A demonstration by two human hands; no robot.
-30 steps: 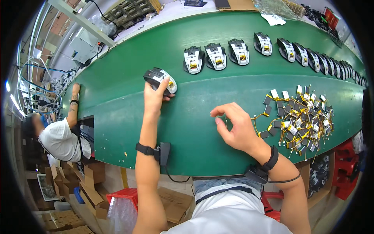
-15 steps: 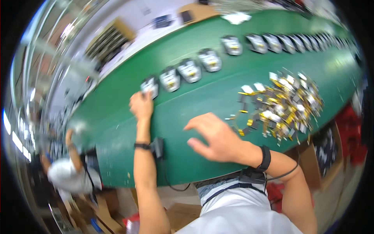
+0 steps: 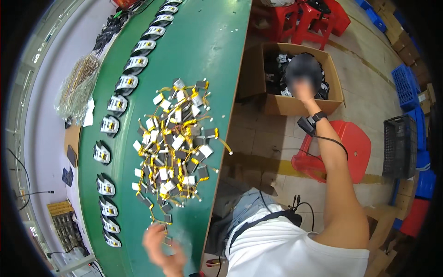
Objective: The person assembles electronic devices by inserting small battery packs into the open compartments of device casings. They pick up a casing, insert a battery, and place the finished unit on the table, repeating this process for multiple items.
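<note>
My right hand (image 3: pixel 303 90) reaches down into an open cardboard box (image 3: pixel 300 107) on the floor to the right. A dark, blurred patch covers its fingertips, so their hold is hidden. Black parts (image 3: pixel 324 87) fill the box around it. Over the table's near part, my left hand (image 3: pixel 162 249) is smeared by motion, its fingers looking apart and nothing visible in them. It is beside the lower end of a heap of small pouch batteries (image 3: pixel 177 142) with yellow tape and leads. Left of the heap runs a long row of black-and-silver mouse-shaped shells (image 3: pixel 110 125).
The green table (image 3: pixel 203 55) ends at an edge left of the box. A red stool (image 3: pixel 357 152) stands under my right arm, with more red stools (image 3: pixel 318 18) farther off. Black (image 3: pixel 399 147) and blue crates (image 3: pixel 405 85) line the right side. Cables hang near my waist.
The view has swung right toward the floor. My right hand has gone from above the table into the box. My left hand has left the end shell of the row.
</note>
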